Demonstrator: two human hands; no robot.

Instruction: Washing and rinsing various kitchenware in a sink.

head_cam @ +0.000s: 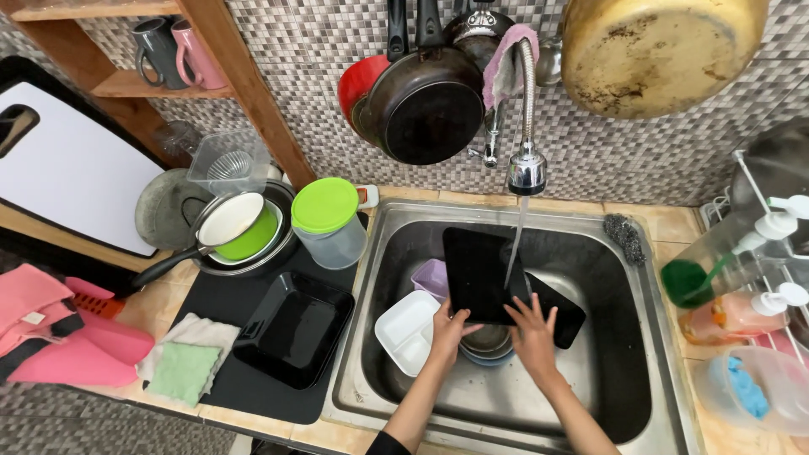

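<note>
Holding a black square plate (476, 274) tilted up under the running tap (527, 168), a person stands at a steel sink (628, 337) with both bare hands at the plate's lower edge. The left hand (449, 329) is closed around the bottom left corner, fingers wrapped behind and thumb on the face. The right hand (533, 329) lies spread and flat on the lower right part of the plate, fingers splayed, pressing rather than gripping. The plate rises away from both hands, up and toward the back wall of the sink, its face turned to the person; neither hand is clearly nearer, as both touch it. The stream of water (514, 244) falls from the tap straight onto the plate's right side, just above the fingers of the right hand.

Beneath the plate sit a second black dish (560, 316), a stack of bowls (487, 344), a white square dish (407, 331) and a lilac container (431, 276). A steel scourer (624, 236) rests on the sink's rear right rim. On the surface to the left lie a black square baking dish (295, 329) on a dark mat, a tub with a green lid (327, 219), a pan holding a green bowl (240, 227) and folded cloths (185, 366). Soap bottles (742, 307) stand to the right.
</note>
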